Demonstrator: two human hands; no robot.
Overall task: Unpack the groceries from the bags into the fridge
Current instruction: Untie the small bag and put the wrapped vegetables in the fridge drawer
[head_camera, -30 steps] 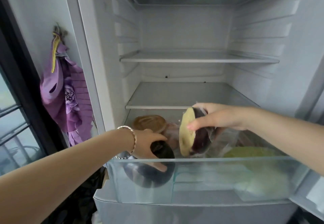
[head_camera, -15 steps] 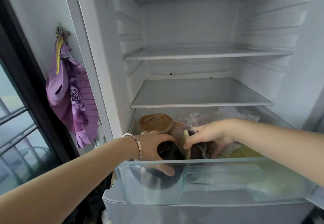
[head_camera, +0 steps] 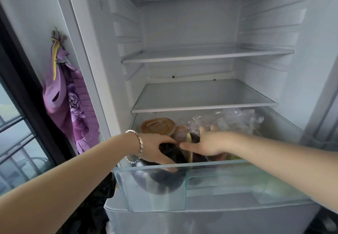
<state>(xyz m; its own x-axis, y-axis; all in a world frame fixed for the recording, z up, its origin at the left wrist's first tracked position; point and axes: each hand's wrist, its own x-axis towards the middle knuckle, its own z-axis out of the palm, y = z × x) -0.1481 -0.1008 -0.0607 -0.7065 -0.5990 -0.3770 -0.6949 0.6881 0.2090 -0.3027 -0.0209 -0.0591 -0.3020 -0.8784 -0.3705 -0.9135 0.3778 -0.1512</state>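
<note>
The fridge stands open with its clear crisper drawer (head_camera: 219, 188) pulled out. My left hand (head_camera: 155, 147), with a bracelet on the wrist, grips a dark purple eggplant (head_camera: 164, 178) at the drawer's left end. My right hand (head_camera: 206, 146) holds a cut eggplant half (head_camera: 192, 142) down inside the drawer, just right of the whole one, its pale cut face turned left. Behind them lie a round brown bun (head_camera: 158, 125) and a clear plastic bag (head_camera: 234, 120). Something green (head_camera: 236, 157) shows at the drawer's right.
Two glass shelves (head_camera: 206, 94) above the drawer hold nothing. A purple cloth (head_camera: 69, 105) hangs on the wall left of the fridge. A dark window frame (head_camera: 27, 105) runs down the far left. A black bag (head_camera: 95, 206) sits on the floor below the drawer's left corner.
My right hand has lowered the cut eggplant half from above the drawer rim down into the drawer. My left hand stayed on the whole eggplant. The view has shifted upward.
</note>
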